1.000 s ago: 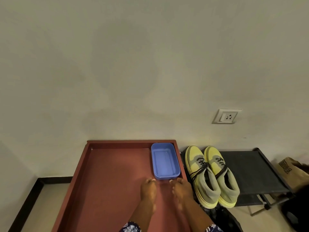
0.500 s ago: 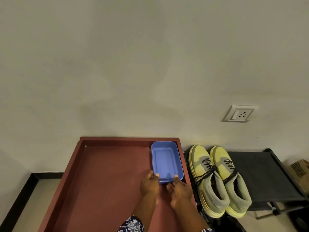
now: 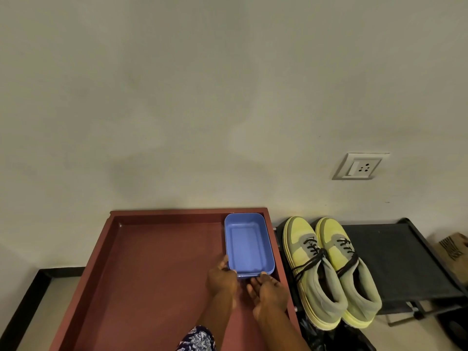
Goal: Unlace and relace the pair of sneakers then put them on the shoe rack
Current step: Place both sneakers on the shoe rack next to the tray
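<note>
Head view, looking down. Both hands meet at the near end of a blue plastic container (image 3: 249, 245), which sits in the far right corner of a red-brown tray table (image 3: 152, 274). The left hand (image 3: 221, 277) curls its fingers round the container's near left corner; the right hand (image 3: 267, 291) lies close beside it, thumb tip on the near rim, the other fingers apparently tucked beneath the edge, though that contact is hard to make out. The hands are nearly touching one another.

The pair of sneakers (image 3: 331, 272), yellow and grey with dark laces (image 3: 312, 258) threaded and tied, stands side by side on the black shoe rack (image 3: 405, 262), toes toward the wall. The pair lies just right of the table, near the right hand but not touched by either hand. A wall socket (image 3: 359, 166) is mounted above the rack; a cardboard box (image 3: 454, 248) shows at the right edge.
</note>
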### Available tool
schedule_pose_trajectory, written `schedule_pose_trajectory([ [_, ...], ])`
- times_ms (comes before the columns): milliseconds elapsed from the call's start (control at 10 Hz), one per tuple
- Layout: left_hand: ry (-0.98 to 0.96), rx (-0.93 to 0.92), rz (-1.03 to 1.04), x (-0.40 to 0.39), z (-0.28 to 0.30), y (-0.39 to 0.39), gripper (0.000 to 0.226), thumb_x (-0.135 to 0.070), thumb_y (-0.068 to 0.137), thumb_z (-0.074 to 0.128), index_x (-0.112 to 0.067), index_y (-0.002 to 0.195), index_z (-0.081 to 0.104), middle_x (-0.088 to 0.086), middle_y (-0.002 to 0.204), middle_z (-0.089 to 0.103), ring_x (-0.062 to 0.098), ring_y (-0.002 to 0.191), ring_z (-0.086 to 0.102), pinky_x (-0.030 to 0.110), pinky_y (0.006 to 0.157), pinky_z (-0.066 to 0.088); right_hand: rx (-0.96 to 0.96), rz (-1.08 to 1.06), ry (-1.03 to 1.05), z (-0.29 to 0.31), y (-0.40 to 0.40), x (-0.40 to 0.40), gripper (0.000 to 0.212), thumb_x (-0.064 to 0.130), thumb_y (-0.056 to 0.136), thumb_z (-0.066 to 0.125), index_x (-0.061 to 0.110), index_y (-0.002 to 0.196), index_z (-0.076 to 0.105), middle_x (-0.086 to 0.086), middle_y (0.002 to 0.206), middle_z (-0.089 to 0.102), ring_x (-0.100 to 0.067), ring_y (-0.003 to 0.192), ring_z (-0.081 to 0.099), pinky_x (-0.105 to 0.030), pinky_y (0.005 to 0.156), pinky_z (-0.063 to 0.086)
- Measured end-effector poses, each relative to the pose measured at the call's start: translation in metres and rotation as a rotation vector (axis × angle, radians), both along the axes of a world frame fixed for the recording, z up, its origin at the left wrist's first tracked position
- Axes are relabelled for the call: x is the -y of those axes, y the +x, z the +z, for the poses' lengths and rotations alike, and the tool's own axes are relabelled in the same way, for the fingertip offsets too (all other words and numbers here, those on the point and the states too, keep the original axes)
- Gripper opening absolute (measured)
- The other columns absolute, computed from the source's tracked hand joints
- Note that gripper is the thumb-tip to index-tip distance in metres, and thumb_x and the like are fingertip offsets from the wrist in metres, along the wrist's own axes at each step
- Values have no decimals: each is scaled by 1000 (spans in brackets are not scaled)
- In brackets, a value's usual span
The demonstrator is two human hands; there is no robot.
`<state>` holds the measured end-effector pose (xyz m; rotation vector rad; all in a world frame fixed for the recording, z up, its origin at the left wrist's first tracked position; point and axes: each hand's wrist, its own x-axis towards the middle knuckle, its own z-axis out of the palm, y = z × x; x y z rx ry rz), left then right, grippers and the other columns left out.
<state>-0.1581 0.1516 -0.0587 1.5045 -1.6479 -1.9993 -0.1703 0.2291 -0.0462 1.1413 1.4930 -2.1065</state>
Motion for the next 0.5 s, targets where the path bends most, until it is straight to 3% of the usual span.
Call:
schedule_pose_trajectory([
  [100, -34, 4, -43, 1, 1, 2, 49, 13, 83, 49, -7, 127, 54, 10, 104, 65, 13, 74, 55, 3, 40, 40, 13, -12, -3, -1, -1, 1, 12, 7, 92, 54, 3, 80, 54, -11, 70, 60, -21, 60, 58, -23, 43, 51],
  [200, -77, -27, -152, 0, 5, 7, 48, 7, 87, 47, -12, 131, 50, 4, 110, 62, 16, 93, 56, 13, 62, 49, 8, -2, 1, 0, 0, 0, 15, 8, 92, 54, 4, 77, 54, -11, 71, 60, -21, 61, 58, -24, 44, 51],
  [300, -238, -17, -279, 1, 2, 10, 49, 1, 87, 48, -17, 133, 48, 2, 126, 58, 19, 108, 57, 29, 88, 49, -6, 10, 28, -2, 2, -1, 15, 7, 91, 55, 3, 77, 54, -12, 69, 59, -21, 59, 57, -22, 39, 50],
  [400, -463, -40, -336, 4, 12, 18, 46, 2, 85, 50, -13, 128, 54, 0, 128, 57, 20, 115, 55, 33, 98, 45, -37, 115, 190, 3, 9, 1, 7, 3, 85, 61, -3, 81, 61, -16, 73, 63, -24, 59, 55, -28, 53, 48],
  [500, -576, -89, -283, 1, 26, 32, 37, 5, 84, 48, -12, 113, 64, 1, 110, 63, 17, 99, 59, 25, 84, 48, -103, 233, 374, 11, 17, -3, 10, 3, 81, 63, -2, 89, 66, -16, 88, 68, -28, 76, 60, -31, 71, 46],
])
